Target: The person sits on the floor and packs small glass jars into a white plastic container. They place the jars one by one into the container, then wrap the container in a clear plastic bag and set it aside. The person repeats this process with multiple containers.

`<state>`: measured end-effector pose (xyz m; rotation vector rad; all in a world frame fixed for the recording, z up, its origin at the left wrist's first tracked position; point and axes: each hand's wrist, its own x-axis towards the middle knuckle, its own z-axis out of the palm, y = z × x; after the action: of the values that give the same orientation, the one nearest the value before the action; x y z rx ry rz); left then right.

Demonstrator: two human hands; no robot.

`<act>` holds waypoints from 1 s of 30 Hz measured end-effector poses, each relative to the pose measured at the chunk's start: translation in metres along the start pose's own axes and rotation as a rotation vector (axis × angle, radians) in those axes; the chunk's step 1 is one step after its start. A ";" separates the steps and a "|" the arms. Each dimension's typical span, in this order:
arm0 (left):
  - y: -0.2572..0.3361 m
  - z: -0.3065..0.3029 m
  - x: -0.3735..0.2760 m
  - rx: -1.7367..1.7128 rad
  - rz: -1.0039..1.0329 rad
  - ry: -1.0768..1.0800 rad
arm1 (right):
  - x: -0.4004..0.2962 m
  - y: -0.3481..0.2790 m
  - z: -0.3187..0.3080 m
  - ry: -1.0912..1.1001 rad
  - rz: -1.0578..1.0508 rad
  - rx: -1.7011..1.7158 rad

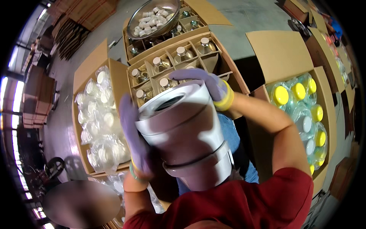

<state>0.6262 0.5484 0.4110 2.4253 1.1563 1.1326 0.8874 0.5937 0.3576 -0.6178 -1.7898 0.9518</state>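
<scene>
A bulky white cylindrical object [183,128], glossy and stepped with a dark round opening on top, stands tilted against my front; its exact kind is unclear. My left hand [133,134], in a purple glove and blurred, presses along its left side. Over its upper right rim curves my right hand [210,83], gloved in purple with a yellow cuff. Just beyond lies a divided cardboard carton [183,43] with clear capped bottles [161,64] in several of its cells. The white object hides the carton's near part.
A metal bowl of white caps [153,21] rests on another bottle carton behind. At left, an open carton [91,67] holds plastic-wrapped, white-lidded containers [108,120]. The right-hand carton [280,54] contains wrapped containers with yellow and white lids [298,91]. Stacked boxes [40,94] stand farther left.
</scene>
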 end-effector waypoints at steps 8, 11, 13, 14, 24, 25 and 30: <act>-0.011 0.000 0.003 -0.374 -0.266 -0.012 | -0.004 0.054 0.002 -0.006 -0.024 -0.091; -0.026 0.009 0.007 -0.585 -0.249 0.061 | 0.000 0.017 -0.006 0.061 0.086 -0.091; -0.017 0.008 0.003 -0.573 -0.298 0.108 | 0.004 0.005 0.006 0.180 -0.092 0.097; -0.001 0.001 -0.003 -0.416 -0.365 0.088 | -0.001 0.015 0.010 0.161 -0.170 0.015; 0.012 -0.013 0.009 -0.158 -0.493 -0.121 | -0.005 0.038 0.016 0.147 -0.156 0.114; 0.016 -0.019 0.013 -0.068 -0.500 -0.257 | -0.007 0.049 0.018 0.170 -0.157 0.211; -0.038 0.015 0.058 -0.409 0.076 -0.072 | 0.029 0.089 0.001 0.033 0.098 0.604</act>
<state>0.6385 0.6180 0.4146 2.1849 0.7296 1.1598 0.8739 0.6657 0.2991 -0.3312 -1.3475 1.4576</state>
